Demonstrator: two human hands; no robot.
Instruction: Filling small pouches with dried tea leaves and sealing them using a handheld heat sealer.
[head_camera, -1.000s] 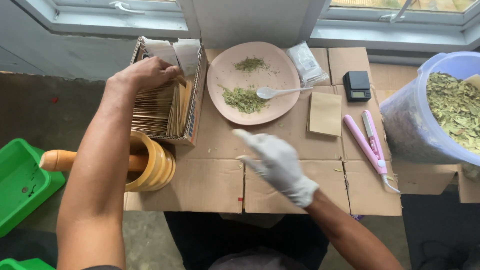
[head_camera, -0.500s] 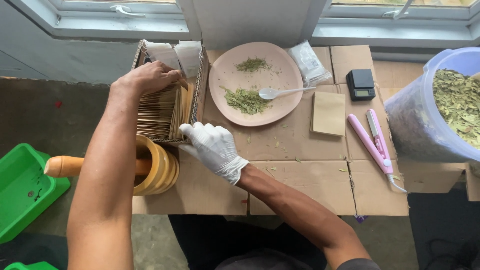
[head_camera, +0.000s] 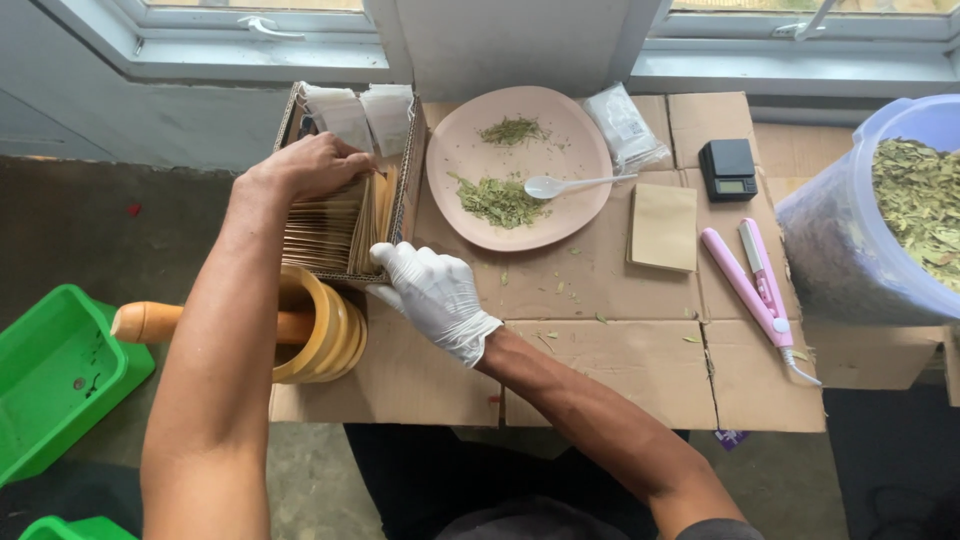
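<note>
My bare left hand (head_camera: 312, 165) reaches into a cardboard box (head_camera: 412, 170) packed with upright brown paper packets (head_camera: 325, 235), its fingers pinched among the packets near the back. My right hand (head_camera: 432, 292), in a white glove, rests against the box's near right corner, fingers curled on the edge. To the right of the box lies a pink plate (head_camera: 580, 170) with two small heaps of dried green leaves (head_camera: 498, 200) and a white plastic spoon (head_camera: 560, 185).
A wooden mortar and pestle (head_camera: 310, 320) sits below the box. A brown packet (head_camera: 664, 227), small black scale (head_camera: 728, 170), pink sealing tool (head_camera: 752, 285) and clear bag (head_camera: 625, 125) lie on flattened cardboard. A tub of dried leaves (head_camera: 880, 220) stands right; green trays (head_camera: 55, 370) left.
My gloved right hand has moved left from the middle of the cardboard to the box's near corner. My left hand has stayed in the packets.
</note>
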